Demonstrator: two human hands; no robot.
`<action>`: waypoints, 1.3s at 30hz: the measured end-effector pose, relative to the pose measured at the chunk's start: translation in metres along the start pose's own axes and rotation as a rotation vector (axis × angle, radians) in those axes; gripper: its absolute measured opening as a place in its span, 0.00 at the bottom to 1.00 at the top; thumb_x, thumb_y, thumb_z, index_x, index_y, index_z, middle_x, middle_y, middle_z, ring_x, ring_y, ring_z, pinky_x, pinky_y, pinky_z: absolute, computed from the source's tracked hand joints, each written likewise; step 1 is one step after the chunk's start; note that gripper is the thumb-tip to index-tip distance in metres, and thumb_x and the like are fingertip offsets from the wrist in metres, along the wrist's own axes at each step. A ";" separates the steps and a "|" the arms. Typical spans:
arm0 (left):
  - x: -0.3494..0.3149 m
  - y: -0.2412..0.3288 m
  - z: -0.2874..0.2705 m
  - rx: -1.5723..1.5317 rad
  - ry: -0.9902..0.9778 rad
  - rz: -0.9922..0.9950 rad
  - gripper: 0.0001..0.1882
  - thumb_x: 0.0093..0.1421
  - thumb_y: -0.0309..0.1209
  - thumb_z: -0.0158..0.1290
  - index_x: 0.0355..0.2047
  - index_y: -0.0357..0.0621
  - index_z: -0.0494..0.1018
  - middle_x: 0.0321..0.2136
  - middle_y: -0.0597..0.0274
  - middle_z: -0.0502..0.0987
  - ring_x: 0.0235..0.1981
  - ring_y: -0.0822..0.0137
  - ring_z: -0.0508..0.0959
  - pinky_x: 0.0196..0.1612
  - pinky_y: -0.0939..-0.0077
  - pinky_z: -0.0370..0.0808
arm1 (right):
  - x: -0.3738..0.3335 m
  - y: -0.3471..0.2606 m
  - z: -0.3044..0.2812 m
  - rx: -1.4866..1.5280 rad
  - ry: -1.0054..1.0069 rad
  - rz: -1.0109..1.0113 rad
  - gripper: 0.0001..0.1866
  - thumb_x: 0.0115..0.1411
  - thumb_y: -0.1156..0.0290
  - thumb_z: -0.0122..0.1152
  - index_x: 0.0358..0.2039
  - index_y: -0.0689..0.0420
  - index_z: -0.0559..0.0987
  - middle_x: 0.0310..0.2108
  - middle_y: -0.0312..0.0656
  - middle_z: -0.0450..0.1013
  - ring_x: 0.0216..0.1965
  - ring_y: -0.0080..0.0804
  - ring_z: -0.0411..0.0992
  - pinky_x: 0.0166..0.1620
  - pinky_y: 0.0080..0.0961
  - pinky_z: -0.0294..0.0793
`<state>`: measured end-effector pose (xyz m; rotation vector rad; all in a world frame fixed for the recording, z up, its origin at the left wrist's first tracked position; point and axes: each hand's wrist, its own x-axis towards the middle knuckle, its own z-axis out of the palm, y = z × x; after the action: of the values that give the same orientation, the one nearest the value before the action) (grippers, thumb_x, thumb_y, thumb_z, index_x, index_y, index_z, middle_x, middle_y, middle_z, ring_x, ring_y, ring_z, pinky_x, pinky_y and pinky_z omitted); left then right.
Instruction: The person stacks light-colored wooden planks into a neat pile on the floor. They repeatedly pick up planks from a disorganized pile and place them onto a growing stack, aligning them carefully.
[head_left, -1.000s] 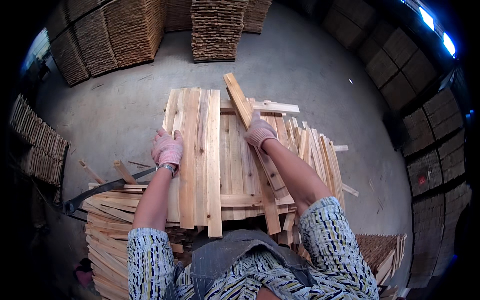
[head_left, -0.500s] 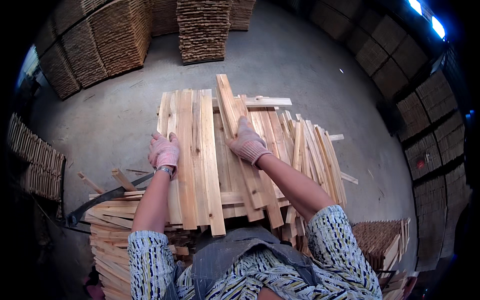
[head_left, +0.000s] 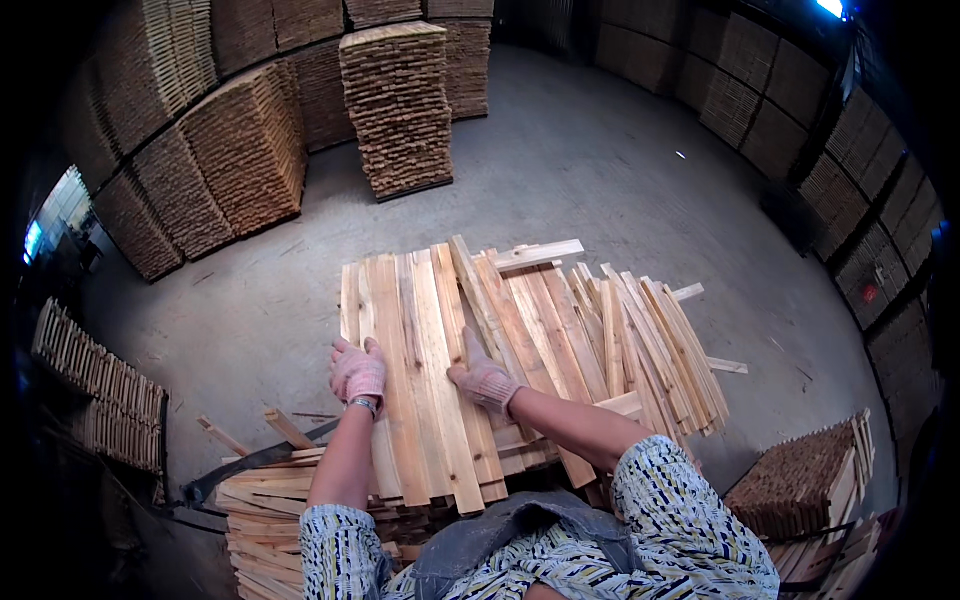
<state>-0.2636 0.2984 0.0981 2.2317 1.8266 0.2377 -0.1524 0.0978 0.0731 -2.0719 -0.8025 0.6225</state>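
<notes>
Reading the clock from the middle of the row of long, pale wooden planks, which lies side by side right in front of the person, near ends pointing at 6. The left hand in a pink knit glove sits at the 9 o'clock edge, thumb and fingers spread apart, contacting the outer planks but not wrapped around one. Looks to me like it's acting as a side stop so the row doesn't slide. The right hand in a matching glove is on the 3 o'clock side, thumb laid over the top; its fingertips are partly hidden, so I can't make out how tight the grip is. My guess is it squares that edge against the other hand.

A short pale crosspiece sticks out between 1 and 2. Toward 3 there's a messy fan of narrow wooden slats, crowding that side. A jumbled heap of pale slats sits between 7 and 8, with a dark curved strap by the left forearm, kind of in the way. Tall brown stack of boards on the grey floor at 12.
</notes>
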 end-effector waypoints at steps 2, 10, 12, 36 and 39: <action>0.005 0.013 0.004 -0.015 -0.005 0.034 0.35 0.63 0.56 0.47 0.59 0.41 0.61 0.56 0.45 0.73 0.56 0.49 0.75 0.56 0.52 0.71 | -0.010 -0.021 -0.027 -0.032 -0.051 0.027 0.45 0.61 0.58 0.56 0.73 0.60 0.46 0.60 0.66 0.65 0.59 0.57 0.69 0.61 0.39 0.66; -0.006 0.002 -0.012 -0.024 -0.104 -0.002 0.38 0.64 0.55 0.47 0.64 0.39 0.58 0.59 0.47 0.70 0.59 0.52 0.73 0.57 0.53 0.71 | -0.015 0.001 -0.093 -0.407 0.017 0.179 0.44 0.64 0.47 0.51 0.73 0.55 0.48 0.63 0.64 0.63 0.64 0.56 0.64 0.64 0.41 0.64; -0.002 0.009 -0.005 -0.035 -0.085 0.014 0.39 0.63 0.55 0.47 0.65 0.39 0.58 0.59 0.46 0.70 0.59 0.52 0.73 0.57 0.54 0.71 | -0.029 0.029 -0.097 -0.480 0.062 0.275 0.43 0.65 0.46 0.51 0.73 0.53 0.50 0.63 0.63 0.64 0.63 0.56 0.65 0.64 0.41 0.65; 0.025 0.008 0.041 -0.104 -0.126 0.133 0.38 0.64 0.54 0.45 0.60 0.30 0.62 0.54 0.33 0.72 0.54 0.38 0.74 0.57 0.49 0.70 | 0.035 0.063 -0.028 0.125 0.134 0.181 0.43 0.60 0.54 0.57 0.68 0.65 0.55 0.59 0.67 0.67 0.61 0.57 0.68 0.61 0.40 0.68; 0.035 -0.013 0.032 -0.213 -0.128 0.081 0.37 0.65 0.53 0.43 0.60 0.30 0.62 0.53 0.32 0.72 0.50 0.39 0.76 0.56 0.51 0.71 | 0.000 0.008 -0.033 0.171 0.017 0.313 0.41 0.59 0.57 0.55 0.68 0.65 0.55 0.59 0.67 0.66 0.59 0.57 0.69 0.60 0.41 0.69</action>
<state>-0.2596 0.3319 0.0631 2.1236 1.5697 0.2826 -0.1278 0.0777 0.0848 -2.0557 -0.4003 0.8119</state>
